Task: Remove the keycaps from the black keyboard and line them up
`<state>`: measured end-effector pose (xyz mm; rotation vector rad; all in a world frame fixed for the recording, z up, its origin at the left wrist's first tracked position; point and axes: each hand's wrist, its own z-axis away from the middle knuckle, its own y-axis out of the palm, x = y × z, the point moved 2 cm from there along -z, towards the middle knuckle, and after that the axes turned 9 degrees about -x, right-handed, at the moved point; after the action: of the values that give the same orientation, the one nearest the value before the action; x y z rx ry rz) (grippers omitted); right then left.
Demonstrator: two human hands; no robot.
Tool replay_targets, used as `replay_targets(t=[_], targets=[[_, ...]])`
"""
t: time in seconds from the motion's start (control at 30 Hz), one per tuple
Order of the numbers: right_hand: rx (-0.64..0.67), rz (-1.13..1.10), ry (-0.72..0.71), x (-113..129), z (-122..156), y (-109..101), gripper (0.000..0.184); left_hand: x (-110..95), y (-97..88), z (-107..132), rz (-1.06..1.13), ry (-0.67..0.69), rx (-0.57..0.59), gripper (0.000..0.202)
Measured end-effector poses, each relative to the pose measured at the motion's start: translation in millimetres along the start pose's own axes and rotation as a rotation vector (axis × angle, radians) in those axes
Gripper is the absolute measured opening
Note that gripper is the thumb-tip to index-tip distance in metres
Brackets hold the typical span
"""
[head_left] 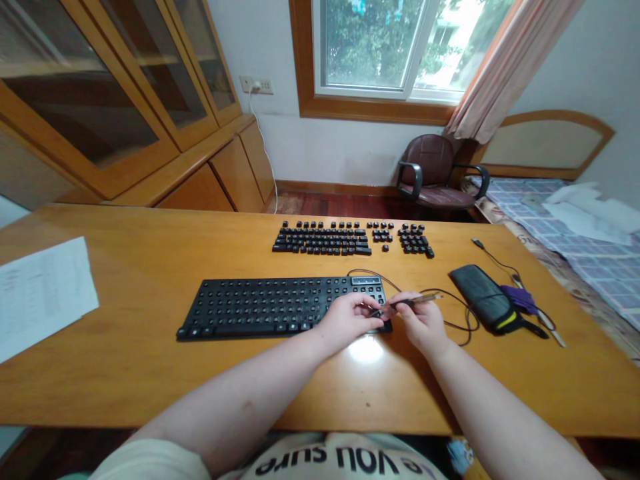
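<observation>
black keyboard (260, 308), wide and flat, mostly bare of keycaps (325, 241)

my cream shirt (325, 447) with black lettering (345, 457), my black keyboard (260, 303), matching black keycaps (320, 239), an orange-brown surface (150, 253), a dark grey pouch (480, 297) trimmed in yellow, a purple strap (521, 300), a maroon chair (427, 163) with black armrests (417, 180), a pink curtain (520, 57), bedding (533, 213) checked in blue and white

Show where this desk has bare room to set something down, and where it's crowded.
Bare desk lies between the paper and the left end of the keyboard, and behind the keyboard, left of the loose keycaps. Crowded: the keyboard's right end, around the left hand and right hand; farther right, the pouch and purple item.
</observation>
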<state>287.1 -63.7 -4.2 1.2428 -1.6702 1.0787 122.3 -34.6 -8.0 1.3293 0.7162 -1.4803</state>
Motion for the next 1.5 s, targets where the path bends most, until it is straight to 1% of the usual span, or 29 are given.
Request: replay_targets(t=[0.1, 0.23, 0.3, 0.4, 0.47, 0.6, 0.67, 0.73, 0.8, 0.87, 0.93, 1.03, 1.13, 1.2, 1.27, 1.4, 1.5], targets=[[0.034, 0.064, -0.071, 5, 1, 0, 0.019, 2, -0.2, -1, -0.029, 0.013, 0.017, 0.030], [0.031, 0.129, -0.144, 11, 2, 3, 0.019, 1, 1.9, 0, -0.040, 0.011, 0.036, 0.029], [0.019, 0.163, -0.128, 11, 2, 4, 0.021, 0, 2.7, 1, -0.046, 0.024, 0.024, 0.032], [-0.025, 0.200, -0.048, 9, 2, 6, 0.024, -2, 1.9, 1, -0.056, 0.043, -0.016, 0.044], [-0.024, 0.208, -0.033, 9, 3, 7, 0.024, -3, 1.3, 3, -0.084, 0.048, -0.018, 0.053], [0.074, 0.272, -0.120, 13, 5, 8, 0.019, -3, 2.5, 7, -0.221, 0.095, 0.070, 0.064], [0.089, 0.274, -0.118, 13, 5, 8, 0.020, -1, 3.4, 9, -0.254, 0.117, 0.089, 0.065], [0.046, 0.210, -0.047, 11, 4, 9, 0.021, 1, 3.4, 9, -0.236, 0.137, 0.057, 0.060], [-0.054, 0.091, 0.070, 8, 3, 11, 0.021, 2, 2.9, 10, -0.228, 0.173, 0.013, 0.047], [-0.159, -0.035, 0.178, 5, 1, 13, 0.021, 2, 2.1, 10, -0.266, 0.219, -0.026, 0.032], [-0.215, -0.114, 0.241, 4, 0, 16, 0.023, 1, 0.9, 11, -0.328, 0.254, -0.064, 0.023], [-0.243, -0.129, 0.242, 3, -4, 16, 0.023, -2, -2.3, 11, -0.377, 0.323, -0.134, 0.021], [-0.331, -0.089, 0.158, -1, -7, 7, 0.021, -6, -6.9, 9, -0.405, 0.401, -0.205, 0.020], [-0.364, -0.084, 0.114, -4, -10, -1, 0.019, -8, -9.6, 7, -0.419, 0.401, -0.225, 0.019], [-0.311, -0.006, 0.063, -4, -12, -6, 0.018, -8, -11.6, 4, -0.423, 0.378, -0.232, 0.020], [-0.066, 0.294, -0.176, 6, -16, -10, 0.017, -6, -12.3, 1, -0.395, 0.352, -0.209, 0.026], [0.095, 0.334, -0.304, 14, -16, -8, 0.015, -8, -10.8, 2, -0.396, 0.343, -0.163, 0.029]])
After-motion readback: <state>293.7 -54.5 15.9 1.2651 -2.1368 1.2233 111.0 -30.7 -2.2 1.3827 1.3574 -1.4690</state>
